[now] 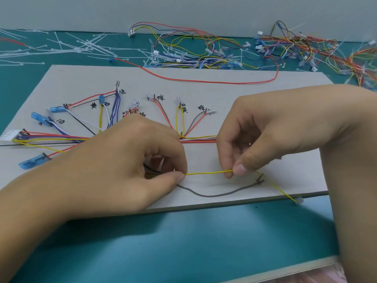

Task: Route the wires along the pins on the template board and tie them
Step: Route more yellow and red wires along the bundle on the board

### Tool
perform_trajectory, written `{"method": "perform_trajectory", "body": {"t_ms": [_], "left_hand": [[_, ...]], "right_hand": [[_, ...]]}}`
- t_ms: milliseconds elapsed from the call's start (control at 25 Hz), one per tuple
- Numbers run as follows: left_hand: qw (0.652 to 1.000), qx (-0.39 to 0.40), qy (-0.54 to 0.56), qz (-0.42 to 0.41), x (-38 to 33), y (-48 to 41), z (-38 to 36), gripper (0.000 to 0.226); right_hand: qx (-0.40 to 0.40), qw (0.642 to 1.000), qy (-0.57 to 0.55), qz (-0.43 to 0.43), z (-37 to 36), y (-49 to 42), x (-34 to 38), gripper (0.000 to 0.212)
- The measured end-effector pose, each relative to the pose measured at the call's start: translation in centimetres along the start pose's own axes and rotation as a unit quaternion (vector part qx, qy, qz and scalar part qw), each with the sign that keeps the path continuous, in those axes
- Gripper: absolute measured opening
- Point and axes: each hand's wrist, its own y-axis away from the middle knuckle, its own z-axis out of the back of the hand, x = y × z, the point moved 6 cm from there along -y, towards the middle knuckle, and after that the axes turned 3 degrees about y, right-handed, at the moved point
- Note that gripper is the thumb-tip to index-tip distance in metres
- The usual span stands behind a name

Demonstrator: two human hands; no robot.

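Note:
The grey template board lies on the teal table, with coloured wires fanned out to labelled pins across its left and middle. A yellow wire is stretched level between my hands near the board's front edge. My left hand pinches its left end between thumb and forefinger. My right hand pinches it further right. Past that hand the wire runs down by a pin to a white terminal off the board's edge. A grey wire sags below the yellow one.
Loose white cable ties lie scattered at the back left. Heaps of finished wire harnesses fill the back middle and right. A long red wire loops over the board's far edge. A white connector sits at the board's left.

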Motion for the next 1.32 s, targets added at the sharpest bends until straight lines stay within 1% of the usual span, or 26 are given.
{"method": "perform_trajectory", "body": {"t_ms": [80,200,480,840,960,1080,1320], "left_hand": [[1.000,-0.003,-0.007,-0.004,-0.2,0.0,0.1,0.013],[1.000,0.002,-0.008,-0.004,-0.2,0.1,0.0,0.013],[1.000,0.010,-0.006,0.000,-0.3,0.3,-0.1,0.010],[0.999,0.013,-0.023,0.019,-0.1,0.6,0.2,0.006],[0.999,0.009,-0.028,0.023,-0.1,0.8,0.5,0.001],[1.000,-0.005,-0.023,0.020,-0.3,1.0,0.9,0.003],[0.998,-0.050,-0.031,0.020,0.0,0.9,1.8,0.003]], "right_hand": [[-0.002,1.000,-0.007,0.008,0.1,0.1,-0.1,0.007],[0.017,1.000,-0.011,-0.002,-0.2,-0.2,-0.4,0.009],[0.010,0.999,0.025,-0.034,-0.5,-1.1,-0.8,0.014],[-0.046,0.998,0.031,-0.012,-1.1,-2.0,0.3,0.012],[-0.053,0.997,0.059,-0.010,-1.2,-2.0,0.7,0.012],[-0.068,0.995,0.079,0.000,-0.9,-1.9,1.0,0.015],[-0.135,0.987,0.088,0.000,0.4,-1.6,0.9,0.017]]}}
